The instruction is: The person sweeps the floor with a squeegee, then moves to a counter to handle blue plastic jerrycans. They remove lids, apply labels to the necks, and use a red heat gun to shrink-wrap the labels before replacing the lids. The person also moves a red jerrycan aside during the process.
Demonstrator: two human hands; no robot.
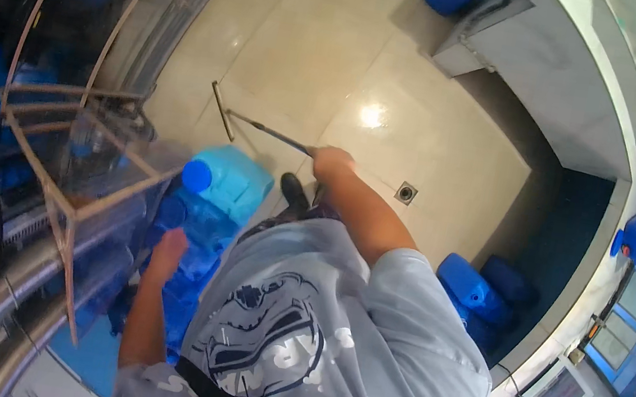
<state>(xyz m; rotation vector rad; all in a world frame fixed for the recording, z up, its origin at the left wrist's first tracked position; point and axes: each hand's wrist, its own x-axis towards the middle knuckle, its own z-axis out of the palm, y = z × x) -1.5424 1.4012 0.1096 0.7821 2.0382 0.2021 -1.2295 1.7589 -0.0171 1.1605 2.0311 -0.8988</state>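
Observation:
My right hand (332, 164) is closed around the dark handle of a floor squeegee (272, 133), held out ahead of my body. Its straight blade rests on the pale tiled floor (302, 38) to the far left of that hand. My left hand (170, 248) hangs beside several blue water jugs (202, 222) at my left; its fingers are blurred and I cannot tell what they do. A lighter blue jug (233, 181) with a round blue cap lies on its side, just beyond the left hand. One dark shoe (295, 193) shows below the squeegee handle.
A framed clear-panelled stand (74, 214) and metal pipes (28, 298) crowd the left side. A square floor drain (406, 192) lies right of my right hand. More blue jugs (474, 288) sit on the floor beside a white counter (552, 86). The floor shines under a light.

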